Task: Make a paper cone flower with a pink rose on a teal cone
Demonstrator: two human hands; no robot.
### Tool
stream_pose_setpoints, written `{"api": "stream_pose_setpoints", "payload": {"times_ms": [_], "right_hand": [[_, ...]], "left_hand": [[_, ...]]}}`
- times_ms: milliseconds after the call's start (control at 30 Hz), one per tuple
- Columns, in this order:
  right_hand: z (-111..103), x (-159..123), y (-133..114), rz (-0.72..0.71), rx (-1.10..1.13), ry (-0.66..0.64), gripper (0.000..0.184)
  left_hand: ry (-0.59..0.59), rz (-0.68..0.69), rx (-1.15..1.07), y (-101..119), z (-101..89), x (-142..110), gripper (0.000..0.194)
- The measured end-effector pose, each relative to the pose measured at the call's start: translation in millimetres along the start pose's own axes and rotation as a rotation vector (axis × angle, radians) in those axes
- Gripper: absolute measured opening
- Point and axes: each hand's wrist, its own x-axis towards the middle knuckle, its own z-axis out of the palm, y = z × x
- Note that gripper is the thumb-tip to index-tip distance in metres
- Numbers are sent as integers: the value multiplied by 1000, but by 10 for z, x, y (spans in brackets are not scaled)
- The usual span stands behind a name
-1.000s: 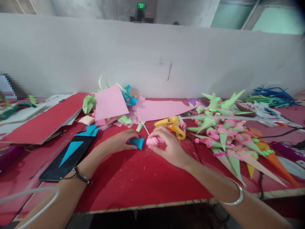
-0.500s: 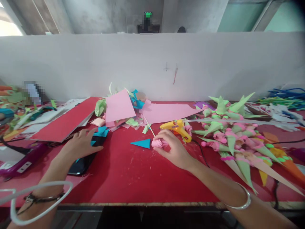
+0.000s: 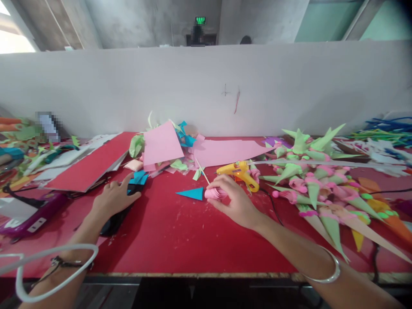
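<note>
My right hand has its fingers closed around a coiled pink paper piece, with pale ridged layers. Just left of it, a blue paper triangle lies flat, pointing left. A thin pale stick leans near those fingertips. My left hand lies over a dark, phone-like slab, thumb and forefinger apart beside blue paper pieces. Part of the slab is hidden beneath that hand. Behind my right hand rests a yellow glue gun with a clear glue stick in its back.
Pink sheets and paper scraps lie at the back. Many green and pink paper cones are heaped right. A red board and a purple power strip are left. A grey partition stands behind the red table.
My left hand has shifted slightly right over the dark slab, and its lower blue piece is now hidden. My right hand stays in place with the pink coil.
</note>
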Motion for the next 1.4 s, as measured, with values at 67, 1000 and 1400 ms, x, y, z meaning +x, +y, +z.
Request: {"api": "stream_pose_setpoints", "payload": {"times_ms": [67,1000,1400], "right_hand": [[-1,-2,0,1,3,0,15],[-15,5,-18,-1,-12,6,13],[14,13,11,21,-34,48,20]], "left_hand": [[3,-8,-3,24,-1,-4,72],[-48,-24,69,225,-235,-88,74],[-25,1004,-346,1293,-229,8,45]]}}
